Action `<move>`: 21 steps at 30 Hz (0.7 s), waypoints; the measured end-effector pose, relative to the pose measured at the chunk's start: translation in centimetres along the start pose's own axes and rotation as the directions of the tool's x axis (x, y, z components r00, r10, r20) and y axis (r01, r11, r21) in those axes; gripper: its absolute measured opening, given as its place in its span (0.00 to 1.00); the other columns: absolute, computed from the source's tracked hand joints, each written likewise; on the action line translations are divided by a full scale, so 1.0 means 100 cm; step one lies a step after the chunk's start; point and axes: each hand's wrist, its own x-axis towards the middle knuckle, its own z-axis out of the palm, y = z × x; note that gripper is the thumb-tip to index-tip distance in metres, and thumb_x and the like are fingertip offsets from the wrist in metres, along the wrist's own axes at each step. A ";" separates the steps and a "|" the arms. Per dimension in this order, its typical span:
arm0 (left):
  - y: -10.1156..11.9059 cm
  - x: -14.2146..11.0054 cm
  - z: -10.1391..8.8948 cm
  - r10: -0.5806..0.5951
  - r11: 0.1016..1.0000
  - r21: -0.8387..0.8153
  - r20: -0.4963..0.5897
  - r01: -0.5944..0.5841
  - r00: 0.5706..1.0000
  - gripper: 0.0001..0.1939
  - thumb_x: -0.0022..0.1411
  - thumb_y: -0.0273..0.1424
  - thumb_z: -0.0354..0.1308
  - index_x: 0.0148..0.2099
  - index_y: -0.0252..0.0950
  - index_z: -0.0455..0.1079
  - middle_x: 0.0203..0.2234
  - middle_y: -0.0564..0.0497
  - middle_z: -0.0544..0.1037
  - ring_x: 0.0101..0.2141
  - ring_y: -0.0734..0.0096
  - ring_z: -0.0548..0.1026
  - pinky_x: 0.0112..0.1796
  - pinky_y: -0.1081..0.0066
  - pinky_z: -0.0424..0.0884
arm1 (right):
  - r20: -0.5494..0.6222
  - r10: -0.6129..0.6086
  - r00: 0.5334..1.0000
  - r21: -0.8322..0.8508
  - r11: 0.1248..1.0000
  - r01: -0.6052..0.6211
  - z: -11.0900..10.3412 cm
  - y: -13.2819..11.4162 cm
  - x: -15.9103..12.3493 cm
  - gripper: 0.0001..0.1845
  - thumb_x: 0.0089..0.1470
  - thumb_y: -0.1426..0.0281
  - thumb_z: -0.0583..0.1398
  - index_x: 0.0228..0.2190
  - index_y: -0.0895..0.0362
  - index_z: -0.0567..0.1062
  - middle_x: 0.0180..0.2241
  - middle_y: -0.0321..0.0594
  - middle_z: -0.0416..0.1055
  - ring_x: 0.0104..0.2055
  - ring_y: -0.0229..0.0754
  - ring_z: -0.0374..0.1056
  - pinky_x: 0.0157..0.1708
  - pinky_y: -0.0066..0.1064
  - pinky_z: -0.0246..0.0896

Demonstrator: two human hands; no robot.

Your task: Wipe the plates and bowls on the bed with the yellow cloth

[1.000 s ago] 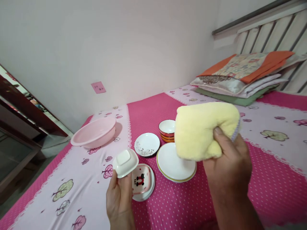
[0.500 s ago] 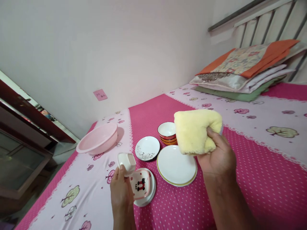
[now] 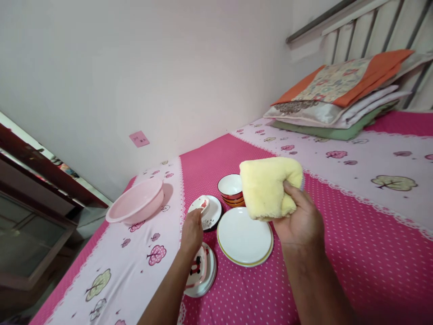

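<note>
Bedding (image 3: 338,88) lies stacked on the bed (image 3: 385,253) near the slatted headboard (image 3: 361,36), orange at the top, green at the bottom. A pink note (image 3: 139,139) is on the wall (image 3: 176,67).

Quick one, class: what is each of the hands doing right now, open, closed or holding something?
Left hand: closed, holding a small white dish with a red marking.
Right hand: closed, holding a folded, fluffy yellow cloth.
</note>
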 end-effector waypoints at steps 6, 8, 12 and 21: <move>-0.029 0.014 0.018 0.134 0.985 0.098 0.080 -0.142 0.988 0.19 0.72 0.30 0.43 0.49 0.38 0.77 0.43 0.42 0.82 0.47 0.54 0.77 0.53 0.53 0.71 | -0.006 0.003 1.000 0.015 1.000 -0.003 0.001 0.000 0.004 0.19 0.41 0.70 0.72 0.39 0.58 0.81 0.39 0.40 0.82 0.47 0.50 0.79 0.36 0.32 0.80; -0.034 0.016 0.019 0.166 0.978 0.112 0.101 -0.177 0.981 0.19 0.73 0.30 0.43 0.50 0.37 0.76 0.44 0.42 0.82 0.48 0.55 0.77 0.54 0.53 0.71 | -0.009 0.008 1.000 -0.001 1.000 -0.008 0.001 0.001 0.004 0.19 0.42 0.70 0.71 0.39 0.58 0.81 0.39 0.41 0.82 0.47 0.51 0.79 0.38 0.34 0.80; -0.040 0.020 0.019 0.198 0.966 0.142 0.118 -0.214 0.973 0.19 0.74 0.31 0.43 0.49 0.36 0.76 0.42 0.41 0.82 0.47 0.54 0.78 0.52 0.53 0.74 | 0.005 0.023 1.000 -0.010 1.000 -0.023 0.002 0.003 0.004 0.20 0.43 0.69 0.71 0.41 0.58 0.82 0.40 0.43 0.82 0.49 0.52 0.79 0.40 0.37 0.80; -0.020 0.032 0.005 0.266 0.952 0.165 -0.016 -0.259 0.964 0.19 0.75 0.29 0.43 0.56 0.35 0.73 0.51 0.35 0.80 0.55 0.50 0.76 0.55 0.47 0.73 | 0.017 -0.045 0.999 0.044 0.998 0.044 -0.006 -0.009 0.011 0.21 0.47 0.70 0.70 0.45 0.58 0.81 0.42 0.42 0.82 0.47 0.50 0.79 0.33 0.33 0.80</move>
